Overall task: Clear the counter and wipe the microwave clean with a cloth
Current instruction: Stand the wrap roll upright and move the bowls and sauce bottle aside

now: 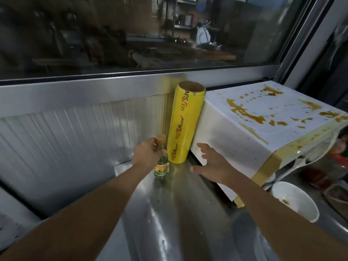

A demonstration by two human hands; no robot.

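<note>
Green bottle [161, 165] in left hand [146, 154] grip; right hand [214, 162] open beside microwave [244, 140]

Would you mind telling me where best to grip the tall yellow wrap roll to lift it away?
Probably around its middle, from the front: the yellow wrap roll stands upright, hemmed by the microwave on its right and the wall behind. The open right hand is nearest.
</note>
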